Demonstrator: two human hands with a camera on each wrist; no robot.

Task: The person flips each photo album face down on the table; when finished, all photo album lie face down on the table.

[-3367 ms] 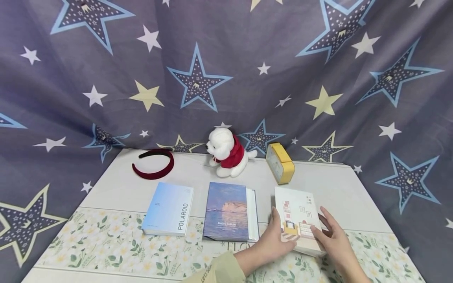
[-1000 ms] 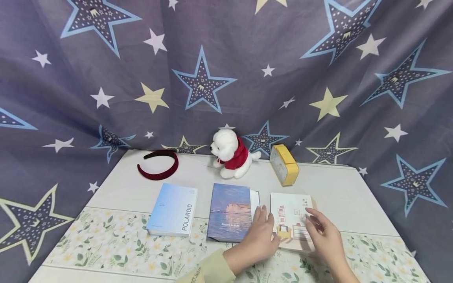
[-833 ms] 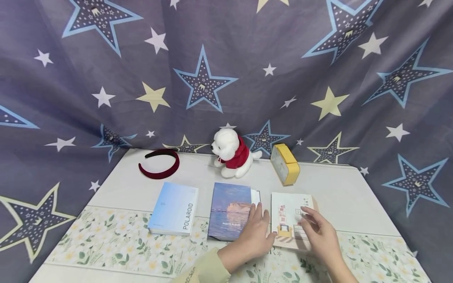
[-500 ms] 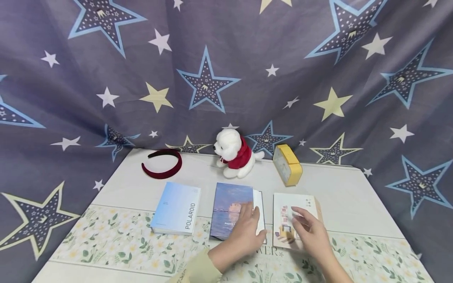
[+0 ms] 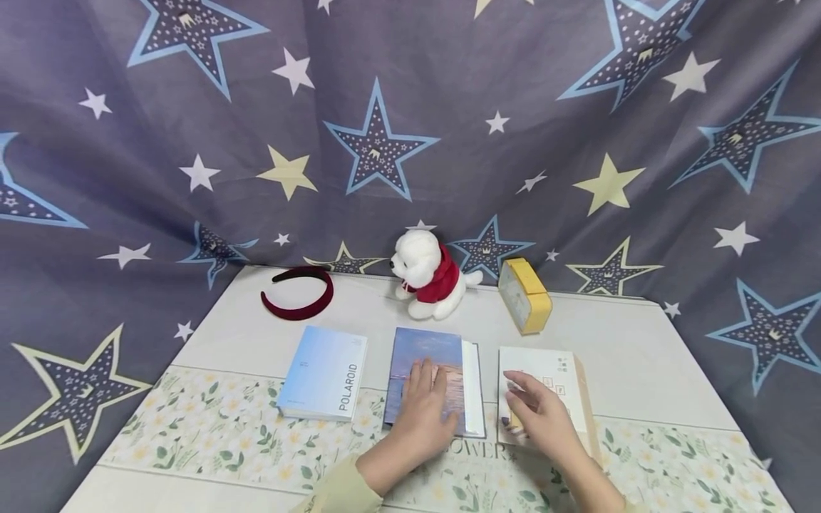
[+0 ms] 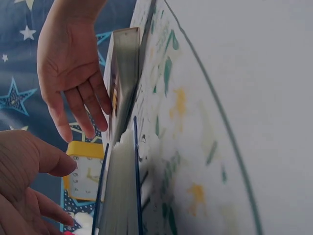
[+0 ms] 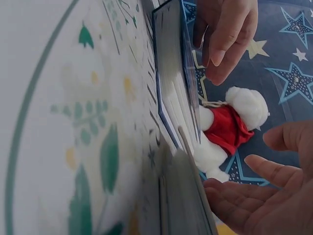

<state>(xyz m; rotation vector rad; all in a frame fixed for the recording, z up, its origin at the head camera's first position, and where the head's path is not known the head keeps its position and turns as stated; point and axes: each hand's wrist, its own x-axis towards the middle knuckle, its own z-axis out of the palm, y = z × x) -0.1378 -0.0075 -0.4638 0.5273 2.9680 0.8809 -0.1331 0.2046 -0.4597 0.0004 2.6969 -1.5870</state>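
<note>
Album (image 5: 455, 374) lies beneath left hand (image 5: 423, 417), book (image 5: 553, 365) beneath right hand (image 5: 544, 418).

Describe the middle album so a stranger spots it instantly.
On the table, find the plush dog. The middle album lies in front of it, under the left hand. Its darker seascape sets it apart from the pale-blue POLAROID album and white album.

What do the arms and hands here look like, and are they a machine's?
No, they're a person's: a left hand and a right hand, both bare, no gloves or cables visible. The left sleeve is pale yellow-green; only a sliver of pale right sleeve shows.
</note>
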